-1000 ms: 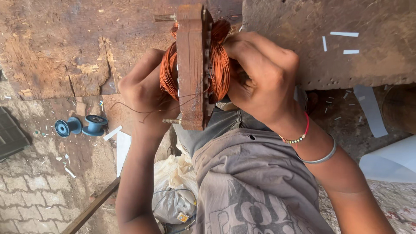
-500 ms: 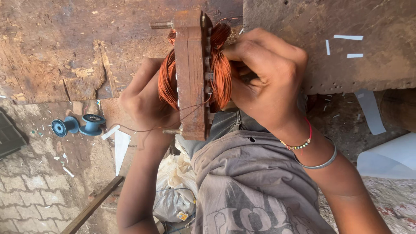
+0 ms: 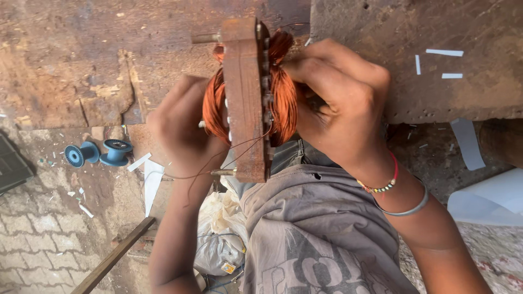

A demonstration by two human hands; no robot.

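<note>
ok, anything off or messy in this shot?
Some. The block between both hands looks rusty, and thin loose wire trails off the orange coil below the left hand. White paper scraps litter the ground near two blue spools. The right hand grips the coil side.

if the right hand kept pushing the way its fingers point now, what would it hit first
The right hand has its fingers aimed leftward in the picture, into the orange copper wire coil on the near face of the rusty metal core. It seems to touch the coil already, so the coil comes first, then the core; depth is unclear.
</note>
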